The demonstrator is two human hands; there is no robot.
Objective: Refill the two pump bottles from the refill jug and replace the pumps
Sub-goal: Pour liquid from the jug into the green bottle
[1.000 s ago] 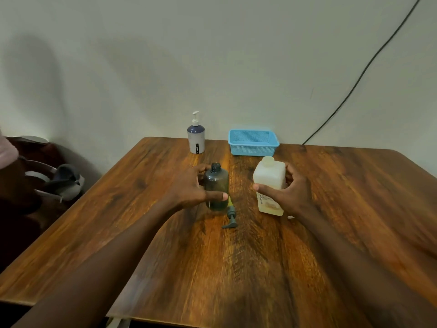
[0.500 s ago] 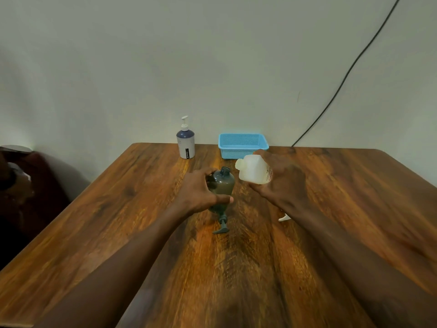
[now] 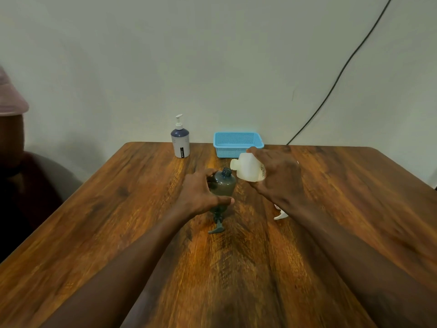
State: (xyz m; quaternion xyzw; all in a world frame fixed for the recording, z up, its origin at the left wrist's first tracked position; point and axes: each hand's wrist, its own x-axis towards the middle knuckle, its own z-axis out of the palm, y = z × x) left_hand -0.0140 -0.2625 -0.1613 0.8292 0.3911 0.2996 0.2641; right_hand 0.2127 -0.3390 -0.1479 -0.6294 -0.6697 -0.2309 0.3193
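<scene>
Jug (image 3: 247, 171) tipped sideways, gripped by right hand (image 3: 279, 179); left hand (image 3: 198, 192) clasps seemingly translucent bottle (image 3: 224, 185).

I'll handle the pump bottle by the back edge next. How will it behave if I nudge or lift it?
Probably tippy: the pump bottle stands tall on a narrow base with its pump on top. Its smooth round wall looks somewhat slippery. It seems rigid plastic, so likely won't buckle.

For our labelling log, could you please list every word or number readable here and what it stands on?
"OVO" (vertical white letters, any further letters unclear): black strip on the far pump bottle.
Unreadable, blurred: small print on the refill jug label.
The dark bottle shows none.
</scene>
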